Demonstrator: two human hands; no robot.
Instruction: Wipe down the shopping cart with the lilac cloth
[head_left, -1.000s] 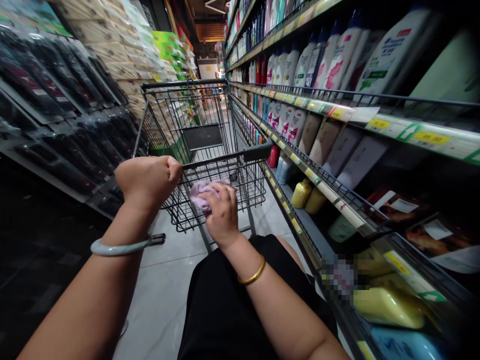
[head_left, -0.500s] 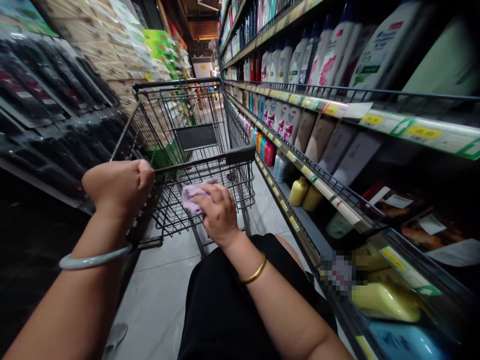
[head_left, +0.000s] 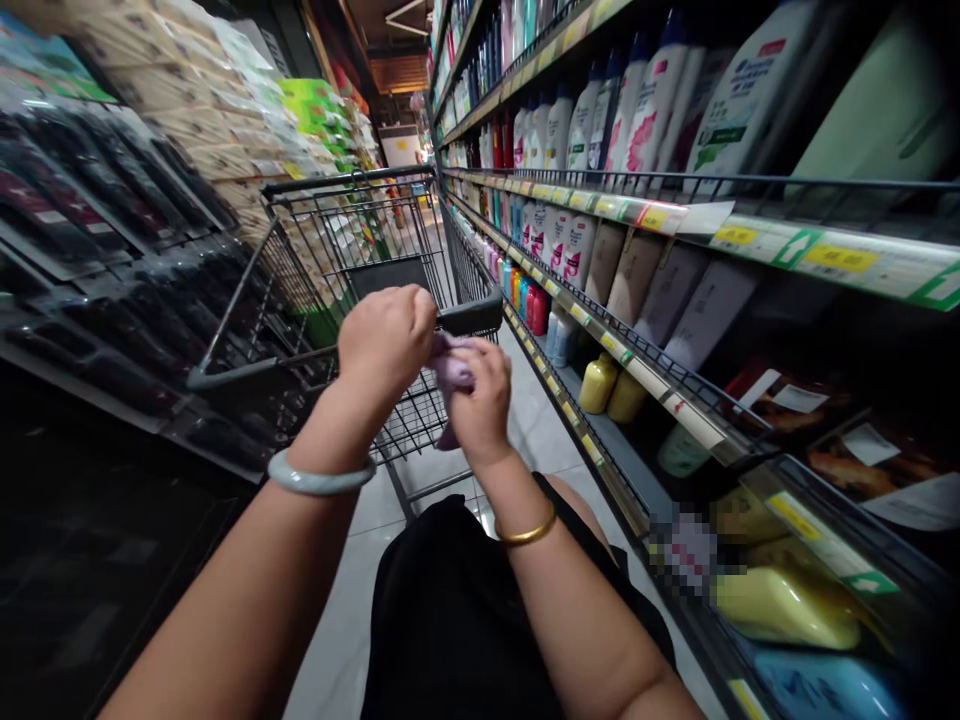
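My left hand (head_left: 384, 335), with a pale bangle at its wrist, is closed over the middle of the shopping cart's handle (head_left: 469, 314); its fingertips are hidden from me. Right beside it, my right hand (head_left: 481, 395), wearing a gold bangle, grips a bunched lilac cloth (head_left: 453, 370). The cloth sits at the handle, against the edge of my left fist, and one end hangs below my right fingers. Beyond both hands stretches the wire basket of the shopping cart (head_left: 360, 215).
Shelves with shampoo bottles (head_left: 649, 110) and price labels line the right side. Yellow bottles (head_left: 598, 384) stand on the bottom shelf. Dark packaged goods (head_left: 97, 190) and stacked packs (head_left: 202, 120) rise at left. Grey tiled floor (head_left: 330, 610) shows below the cart.
My left hand has moved right along the handle from its left end, up to the cloth. My right hand and the cloth have shifted slightly right and up to the handle.
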